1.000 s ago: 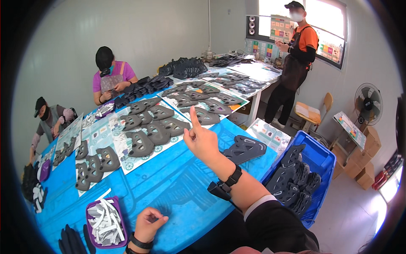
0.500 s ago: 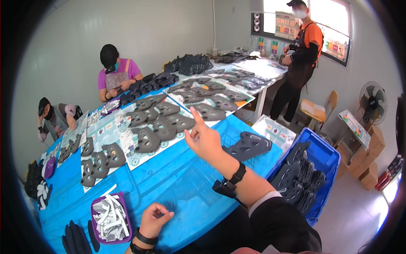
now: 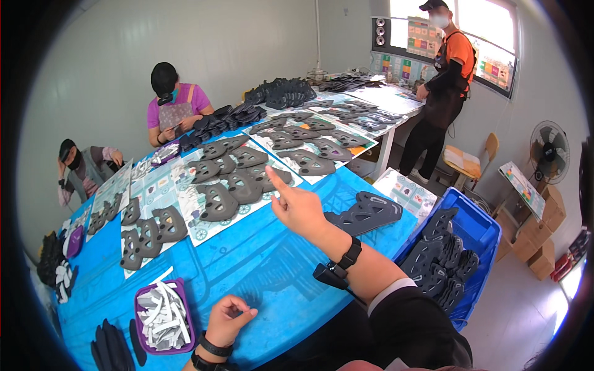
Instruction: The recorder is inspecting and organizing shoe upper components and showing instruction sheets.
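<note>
My right hand (image 3: 300, 210) is held over the blue-covered table (image 3: 247, 260), index finger stretched out and the other fingers curled. Its fingertip points toward dark grey moulded pieces with cut-outs (image 3: 244, 187), lying in rows on printed sheets. No contact with them is plain. Close to the lower edge, my left hand (image 3: 229, 318) is loosely curled, thumb apart from the index finger, with nothing visible in it. Beside it stands a purple tray (image 3: 140, 321) of white and grey strips (image 3: 164, 315). Beyond my right wrist lies a stack of dark pieces (image 3: 368, 213).
A blue crate (image 3: 486, 247) holding more dark pieces stands right of the table. Dark flat pieces (image 3: 111, 349) lie left of the tray. Two people sit across the table at left; another stands at the far right end. A chair (image 3: 473, 157) and fan (image 3: 548, 151) stand behind.
My right index fingertip has shifted slightly left and nearer to me. My left hand stays about the same. The far-left person's hand has risen to the head. The view has shifted slightly.
</note>
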The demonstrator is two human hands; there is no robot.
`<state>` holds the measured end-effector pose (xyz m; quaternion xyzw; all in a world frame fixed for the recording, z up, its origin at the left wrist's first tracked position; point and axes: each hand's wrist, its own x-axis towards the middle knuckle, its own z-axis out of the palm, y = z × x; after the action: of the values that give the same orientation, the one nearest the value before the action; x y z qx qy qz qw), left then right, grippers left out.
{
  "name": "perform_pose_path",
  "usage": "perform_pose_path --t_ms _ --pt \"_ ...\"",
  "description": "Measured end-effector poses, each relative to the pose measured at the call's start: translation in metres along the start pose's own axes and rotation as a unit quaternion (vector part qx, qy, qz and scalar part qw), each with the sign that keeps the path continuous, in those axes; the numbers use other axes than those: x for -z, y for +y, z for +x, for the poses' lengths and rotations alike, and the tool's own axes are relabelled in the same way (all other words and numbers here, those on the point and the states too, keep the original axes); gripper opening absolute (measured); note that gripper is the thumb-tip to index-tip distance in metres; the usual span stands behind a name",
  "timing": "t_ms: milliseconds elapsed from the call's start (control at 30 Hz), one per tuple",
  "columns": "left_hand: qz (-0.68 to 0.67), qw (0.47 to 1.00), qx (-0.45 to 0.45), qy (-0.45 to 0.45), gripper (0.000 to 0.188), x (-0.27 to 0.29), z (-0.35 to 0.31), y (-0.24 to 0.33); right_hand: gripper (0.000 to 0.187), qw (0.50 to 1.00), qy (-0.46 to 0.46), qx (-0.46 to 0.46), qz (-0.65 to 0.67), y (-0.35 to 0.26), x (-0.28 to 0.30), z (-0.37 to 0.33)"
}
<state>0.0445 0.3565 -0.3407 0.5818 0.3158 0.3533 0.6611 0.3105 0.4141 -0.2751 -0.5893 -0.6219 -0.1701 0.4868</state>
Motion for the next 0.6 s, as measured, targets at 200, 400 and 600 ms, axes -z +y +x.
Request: perform_pose_path --t_ms 200,400,600 --pt "-0.01 1.0 0.005 0.0 0.018 -0.002 -0.001 0.001 0.013 0.86 -0.202 -0.12 0.453 0.004 -0.011 -0.004" --pt "0.012 1.0 -0.003 -0.003 0.017 0.002 0.0 -0.003 0.004 0.915 -0.265 -0.002 0.302 -0.002 -0.026 -0.019" --pt "0.026 1.0 0.003 -0.008 0.018 0.002 0.0 0.0 0.008 0.929 -0.317 0.078 0.174 -0.01 -0.03 -0.029"
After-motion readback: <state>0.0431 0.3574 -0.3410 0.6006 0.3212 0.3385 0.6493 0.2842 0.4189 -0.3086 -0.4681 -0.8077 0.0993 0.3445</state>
